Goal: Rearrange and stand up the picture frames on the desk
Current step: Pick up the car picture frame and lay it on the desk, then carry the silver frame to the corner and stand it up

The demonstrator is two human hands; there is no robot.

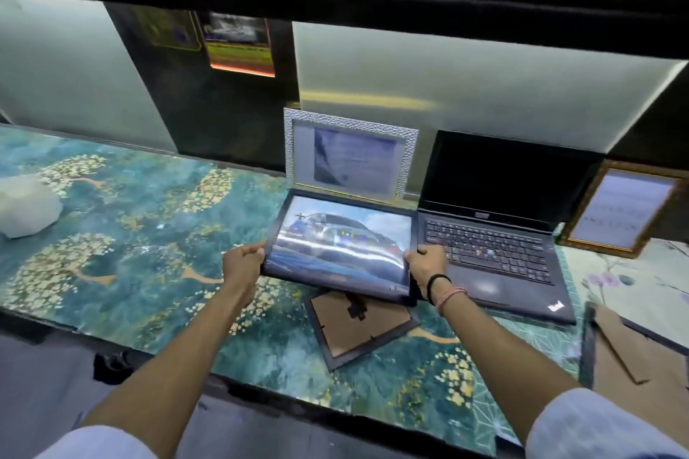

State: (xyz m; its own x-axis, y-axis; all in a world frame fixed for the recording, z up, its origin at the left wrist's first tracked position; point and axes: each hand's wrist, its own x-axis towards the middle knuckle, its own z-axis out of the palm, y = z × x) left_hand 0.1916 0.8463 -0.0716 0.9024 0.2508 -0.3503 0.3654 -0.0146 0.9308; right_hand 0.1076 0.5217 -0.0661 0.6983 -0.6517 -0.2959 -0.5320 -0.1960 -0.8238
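Note:
I hold a black picture frame (pixel 341 242) with a car photo above the desk, tilted face up. My left hand (pixel 242 262) grips its left edge and my right hand (pixel 425 265) grips its right edge. Behind it a silver textured frame (pixel 350 156) stands upright against the wall. A gold frame (pixel 622 209) leans at the far right. Beneath the held frame another black frame (pixel 358 332) lies face down, its brown backing and stand showing. At the right edge a further frame (pixel 619 347) lies face down, partly cut off.
An open black laptop (pixel 496 235) sits right of the held frame, touching my right hand's side. A white faceted object (pixel 26 209) rests at the far left. The desk (pixel 130 235) has a teal, gold-flowered cover. A dark shelf overhangs the wall above.

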